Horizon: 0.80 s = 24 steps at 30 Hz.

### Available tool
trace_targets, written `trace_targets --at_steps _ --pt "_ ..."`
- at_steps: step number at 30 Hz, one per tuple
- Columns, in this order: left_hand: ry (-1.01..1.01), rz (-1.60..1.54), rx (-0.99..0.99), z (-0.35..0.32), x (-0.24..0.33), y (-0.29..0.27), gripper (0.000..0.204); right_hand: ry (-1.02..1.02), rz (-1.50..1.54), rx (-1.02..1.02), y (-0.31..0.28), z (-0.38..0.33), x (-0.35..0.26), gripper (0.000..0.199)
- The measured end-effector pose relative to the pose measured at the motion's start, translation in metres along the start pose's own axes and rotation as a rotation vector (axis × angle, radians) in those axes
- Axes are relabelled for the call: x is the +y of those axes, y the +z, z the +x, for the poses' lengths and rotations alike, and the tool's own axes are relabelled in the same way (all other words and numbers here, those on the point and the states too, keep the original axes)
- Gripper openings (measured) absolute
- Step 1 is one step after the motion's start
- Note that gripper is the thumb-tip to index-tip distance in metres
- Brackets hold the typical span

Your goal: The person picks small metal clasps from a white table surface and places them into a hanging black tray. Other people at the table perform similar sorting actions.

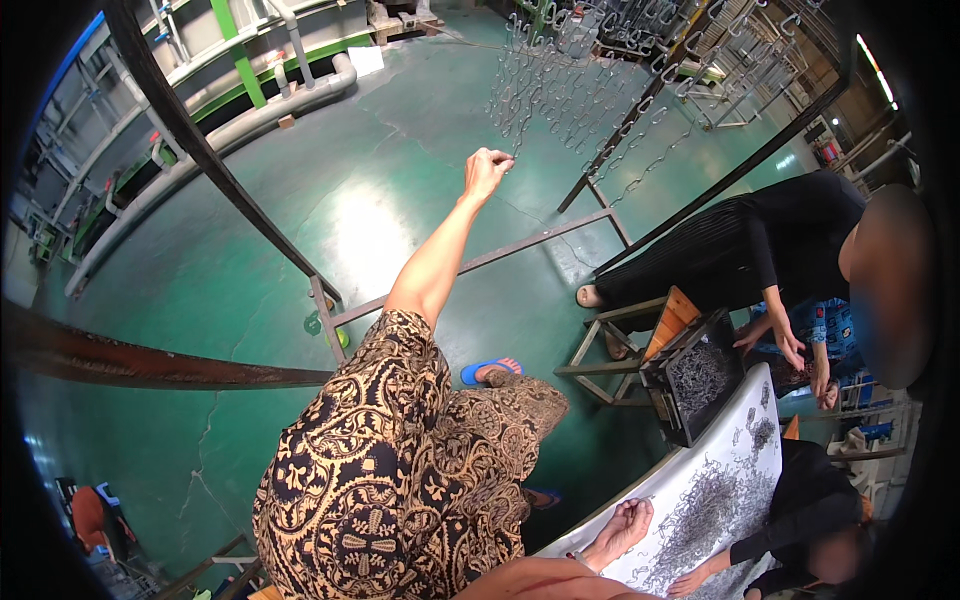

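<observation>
- Your left hand (487, 170) is stretched far out and up from you, fingers pinched shut at the lower edge of the hanging rows of small bent grey metal wire hooks (560, 85). Something thin seems to sit between the fingertips, but it is too small to tell whether it is a loose hook or one already on the rows.
- Those hooks hang in vertical strings from the dark slanted steel frame bar (640, 110), so their long axis runs straight down. The strings lie just above and to the right of your pinch, touching or all but touching it.
- Your right hand (622, 526) lies low and close to you, fingers loosely curled and holding nothing, on the edge of the white sheet-covered table (745, 425), just beside the heap of loose grey wire hooks (705, 505).
- The left hand is therefore the near one to the hanging rows; the right is well apart from them, but nearest the loose supply.
- A person in black (770, 245) reaches toward the black plastic crate of hooks (697, 375), clear of both your hands.
</observation>
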<state>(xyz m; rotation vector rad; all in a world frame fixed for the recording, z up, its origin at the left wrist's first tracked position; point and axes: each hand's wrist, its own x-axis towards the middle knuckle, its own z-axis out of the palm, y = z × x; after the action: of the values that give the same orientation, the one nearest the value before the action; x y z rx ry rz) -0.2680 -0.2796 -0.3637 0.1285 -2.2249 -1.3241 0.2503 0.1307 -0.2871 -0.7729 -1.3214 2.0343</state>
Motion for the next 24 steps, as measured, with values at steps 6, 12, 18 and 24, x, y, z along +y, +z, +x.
trace_targets --at_steps 6,12,18,24 --pt "-0.041 -0.078 0.098 -0.005 0.002 0.012 0.022 -0.017 0.003 0.016 -0.005 0.001 0.000 0.005" --pt "-0.167 -0.313 0.296 -0.008 0.005 0.013 0.019 -0.008 -0.012 -0.014 0.005 -0.008 -0.006 0.007" --pt "-0.109 -0.274 0.300 -0.019 -0.003 -0.022 0.020 0.010 -0.089 0.146 0.025 -0.033 0.002 0.010" --pt "0.280 0.009 -0.098 -0.062 0.038 -0.056 0.024 0.009 -0.077 0.088 0.025 -0.044 0.026 0.010"
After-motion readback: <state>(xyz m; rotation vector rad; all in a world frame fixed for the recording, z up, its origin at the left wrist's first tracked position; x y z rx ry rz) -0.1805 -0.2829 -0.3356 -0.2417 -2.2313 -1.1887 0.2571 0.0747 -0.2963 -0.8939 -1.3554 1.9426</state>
